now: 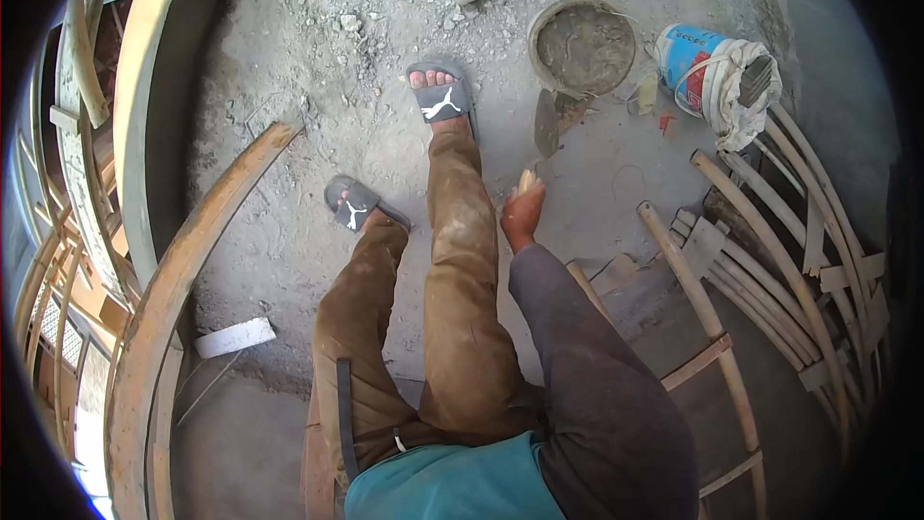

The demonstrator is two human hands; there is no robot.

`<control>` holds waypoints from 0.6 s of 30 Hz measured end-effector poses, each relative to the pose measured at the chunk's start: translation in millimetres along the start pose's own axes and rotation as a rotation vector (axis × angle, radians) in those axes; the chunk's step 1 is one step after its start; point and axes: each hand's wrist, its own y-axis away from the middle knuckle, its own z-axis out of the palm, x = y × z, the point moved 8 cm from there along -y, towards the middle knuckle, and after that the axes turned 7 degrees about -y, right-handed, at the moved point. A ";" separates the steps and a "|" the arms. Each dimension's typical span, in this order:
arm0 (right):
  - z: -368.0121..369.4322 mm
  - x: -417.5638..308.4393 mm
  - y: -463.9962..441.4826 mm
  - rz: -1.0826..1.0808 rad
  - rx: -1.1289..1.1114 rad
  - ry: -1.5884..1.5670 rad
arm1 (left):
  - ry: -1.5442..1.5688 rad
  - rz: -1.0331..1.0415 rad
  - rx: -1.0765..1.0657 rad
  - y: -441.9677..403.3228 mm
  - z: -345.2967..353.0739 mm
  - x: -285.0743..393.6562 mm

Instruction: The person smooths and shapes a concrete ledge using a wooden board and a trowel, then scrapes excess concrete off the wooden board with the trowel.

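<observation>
My right hand (521, 215) is wrapped round the wooden handle of a trowel (547, 126), below the middle of the view. The trowel's grey blade points away from me, its tip close to the near rim of a round tub (536, 60). Inside the tub is wet grey mortar (587, 44). My left hand is not in view. My feet in dark slides stand on the dusty floor to the left of the trowel.
A white bucket (695, 63) with a blue and red label lies right of the tub. Bamboo poles and a ladder (717, 328) lie at the right. A curved wooden plank (207, 222) and a white block (235, 337) are at the left. Rubble (351, 23) covers the floor ahead.
</observation>
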 end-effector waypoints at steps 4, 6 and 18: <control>-16.0 16.1 -37.4 0.263 -0.099 -0.453 | -0.002 -0.010 -0.011 -11.7 -2.5 1.4; -8.3 11.3 -81.7 0.651 -0.178 -0.909 | -0.031 -0.019 -0.034 -24.6 -2.2 3.6; -130.8 -98.9 -24.9 0.531 -0.609 -0.648 | 0.159 -0.101 0.251 -90.9 -141.7 25.8</control>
